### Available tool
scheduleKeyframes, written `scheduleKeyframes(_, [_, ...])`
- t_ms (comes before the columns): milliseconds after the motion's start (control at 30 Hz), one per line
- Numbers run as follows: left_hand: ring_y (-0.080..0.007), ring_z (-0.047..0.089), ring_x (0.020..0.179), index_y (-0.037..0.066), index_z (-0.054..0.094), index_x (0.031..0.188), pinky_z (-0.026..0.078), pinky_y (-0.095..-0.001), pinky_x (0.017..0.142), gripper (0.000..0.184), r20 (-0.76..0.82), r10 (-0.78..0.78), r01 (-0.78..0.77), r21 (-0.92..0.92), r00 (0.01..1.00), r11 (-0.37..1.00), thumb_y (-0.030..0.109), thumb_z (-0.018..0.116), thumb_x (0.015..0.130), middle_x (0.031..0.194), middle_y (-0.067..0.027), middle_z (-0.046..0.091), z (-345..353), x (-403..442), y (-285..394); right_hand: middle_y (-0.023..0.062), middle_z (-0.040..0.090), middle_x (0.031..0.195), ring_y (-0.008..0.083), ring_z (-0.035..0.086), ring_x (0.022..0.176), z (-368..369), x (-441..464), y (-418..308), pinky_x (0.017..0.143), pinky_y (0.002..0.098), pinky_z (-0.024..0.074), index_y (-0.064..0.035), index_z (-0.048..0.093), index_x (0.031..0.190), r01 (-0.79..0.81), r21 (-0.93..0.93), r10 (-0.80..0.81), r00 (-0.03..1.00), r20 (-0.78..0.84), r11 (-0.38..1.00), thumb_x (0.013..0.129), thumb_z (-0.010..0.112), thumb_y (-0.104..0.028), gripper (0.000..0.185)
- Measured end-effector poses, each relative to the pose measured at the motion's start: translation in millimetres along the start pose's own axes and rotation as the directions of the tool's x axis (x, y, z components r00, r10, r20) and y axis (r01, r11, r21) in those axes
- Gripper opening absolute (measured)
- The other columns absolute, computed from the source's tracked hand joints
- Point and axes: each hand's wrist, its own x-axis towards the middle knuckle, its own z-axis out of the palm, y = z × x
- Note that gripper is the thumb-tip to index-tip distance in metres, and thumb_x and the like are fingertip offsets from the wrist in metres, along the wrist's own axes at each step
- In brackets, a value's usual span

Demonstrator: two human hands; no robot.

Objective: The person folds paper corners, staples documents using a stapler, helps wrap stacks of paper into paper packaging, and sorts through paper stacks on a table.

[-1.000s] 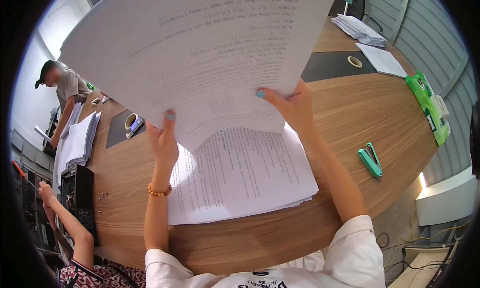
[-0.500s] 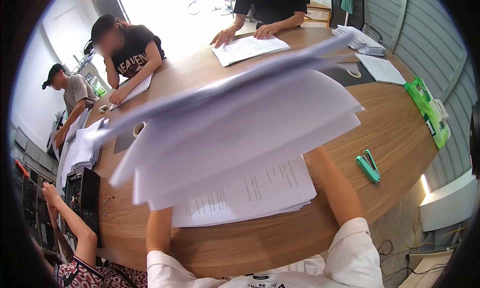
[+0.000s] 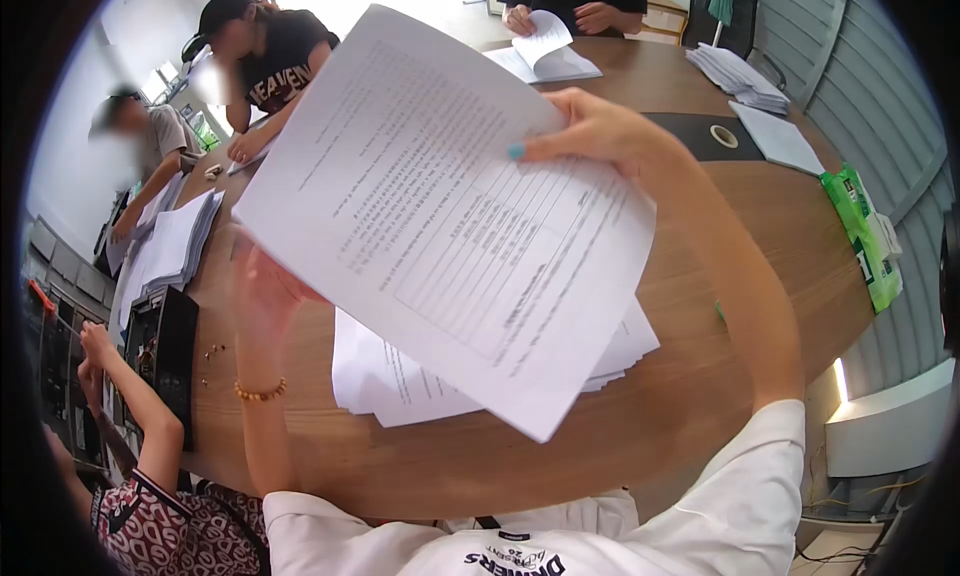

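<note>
A printed sheaf of papers [image 3: 440,226] is tilted above the table, turned diagonally. My right hand [image 3: 600,141] grips its upper right edge, thumb on the printed face and fingers behind. At the sheaf's left edge is my left hand [image 3: 275,286], blurred, its fingers partly behind the paper; whether it grips the sheaf is unclear. Below, a stack of printed sheets [image 3: 410,391] lies on the wooden table [image 3: 400,471] with its edges uneven, partly covered by the raised sheaf.
Paper piles [image 3: 172,241] and an open black case [image 3: 160,361] are at left. A tape roll [image 3: 723,136], papers [image 3: 740,79] and a green packet [image 3: 862,241] lie at right. Several people sit around, one lifting a page [image 3: 545,44] across the table.
The raised sheaf has swung from a flat, blurred position to a diagonal one with its print showing. Both my hands have come into view. The person across has lifted a page.
</note>
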Motion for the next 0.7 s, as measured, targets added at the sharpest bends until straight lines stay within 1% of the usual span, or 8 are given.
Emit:
scheduleKeyframes(100, [-0.0269, 0.06, 0.095, -0.005, 0.046, 0.119, 0.052, -0.0461, 0.071, 0.08, -0.207, -0.044, -0.034, -0.356, 0.977, 0.934, 0.065, 0.033, 0.082, 0.105, -0.0169, 0.059, 9.4, -6.8, 16.6, 0.0078, 0.065, 0.09, 0.0085, 0.062, 0.069, -10.2, 9.2, -6.0, 0.064, 0.0201, 0.0497, 0.0008, 0.058, 0.107, -0.019, -0.12, 0.038, 0.986, 0.163, 0.993, 0.07, 0.073, -0.012, 0.042])
scheduleKeyframes(233, [-0.0279, 0.058, 0.098, -0.002, 0.052, 0.116, 0.044, -0.0431, 0.088, 0.078, -0.002, -0.246, 0.236, -0.266, 0.969, 0.935, 0.066, 0.032, 0.083, 0.109, -0.0149, 0.059, -21.3, -14.6, 21.4, 0.0099, 0.064, 0.09, 0.0114, 0.062, 0.076, -19.9, -7.4, -15.7, 0.065, 0.0219, 0.0495, 0.0016, 0.06, 0.102, 0.018, -0.273, -0.019, 1.0, 0.0, 0.962, 0.071, 0.072, -0.017, 0.038])
scheduleKeyframes(267, [-0.0294, 0.054, 0.106, -0.001, 0.05, 0.119, 0.04, -0.045, 0.093, 0.074, 0.26, -0.227, 0.286, -0.221, 0.939, 0.932, 0.062, 0.041, 0.082, 0.116, -0.016, 0.055, -36.9, -11.6, 8.2, 0.0091, 0.064, 0.089, 0.0109, 0.062, 0.076, -33.4, -7.9, -9.6, 0.064, 0.0216, 0.0497, 0.0016, 0.059, 0.103, 0.018, -0.206, -0.022, 1.0, -0.015, 0.978, 0.071, 0.071, -0.017, 0.039])
scheduleKeyframes(300, [-0.0308, 0.05, 0.111, -0.001, 0.047, 0.121, 0.037, -0.0466, 0.095, 0.069, 0.076, -0.137, 0.112, 0.271, 0.988, 0.956, 0.055, 0.048, 0.082, 0.12, -0.0172, 0.052, -4.7, -18.6, -3.4, 0.0083, 0.064, 0.088, 0.0104, 0.061, 0.075, -50.6, -9.4, -4.1, 0.064, 0.0213, 0.0499, 0.0016, 0.058, 0.105, 0.021, -0.143, -0.026, 0.999, -0.033, 0.99, 0.072, 0.071, -0.018, 0.04])
scheduleKeyframes(367, [-0.0319, 0.041, 0.12, 0.003, 0.043, 0.126, 0.031, -0.0486, 0.1, 0.061, 0.126, -0.029, -0.102, 0.9, 0.992, 0.425, 0.04, 0.058, 0.081, 0.128, -0.0176, 0.044, 67.3, -43.0, -23.9, 0.008, 0.063, 0.089, 0.0105, 0.061, 0.073, -78.2, -19.9, 14.7, 0.063, 0.0211, 0.0507, 0.0015, 0.055, 0.108, 0.095, -0.045, -0.103, 0.973, -0.205, 0.994, 0.074, 0.069, -0.018, 0.041])
scheduleKeyframes(400, [-0.0314, 0.036, 0.124, 0.007, 0.041, 0.129, 0.028, -0.0491, 0.102, 0.06, 0.257, -0.14, -0.242, 0.963, 0.956, 0.116, 0.032, 0.063, 0.079, 0.132, -0.0168, 0.04, 93.9, -55.4, -27.8, 0.008, 0.063, 0.089, 0.0105, 0.061, 0.073, -90.2, -27.0, 23.2, 0.063, 0.0211, 0.0507, 0.0015, 0.055, 0.108, 0.094, -0.05, -0.102, 0.974, -0.2, 0.994, 0.074, 0.069, -0.018, 0.041])
scheduleKeyframes(467, [-0.0301, 0.032, 0.127, 0.021, 0.043, 0.128, 0.025, -0.0466, 0.105, 0.063, 0.417, -0.33, -0.477, 0.87, 0.847, -0.123, 0.03, 0.069, 0.072, 0.135, -0.0123, 0.038, 109.5, -71.0, -50.5, 0.009, 0.063, 0.091, 0.0112, 0.062, 0.073, -109.8, -42.3, 36.6, 0.064, 0.0225, 0.0516, 0.002, 0.053, 0.109, 0.131, 0.081, -0.093, 0.927, -0.364, 0.988, 0.076, 0.068, -0.017, 0.041])
scheduleKeyframes(700, [-0.0272, 0.028, 0.13, 0.027, 0.05, 0.123, 0.023, -0.047, 0.106, 0.06, 0.32, -0.467, -0.395, 0.916, 0.824, -0.068, 0.017, 0.07, 0.068, 0.139, -0.0091, 0.033, 70.6, -60.5, -45.0, 0.0113, 0.063, 0.093, 0.0123, 0.062, 0.074, -132.6, -98.7, 42.8, 0.067, 0.024, 0.052, 0.0036, 0.053, 0.108, 0.103, 0.11, -0.048, 0.905, -0.422, 0.989, 0.077, 0.066, -0.014, 0.038])
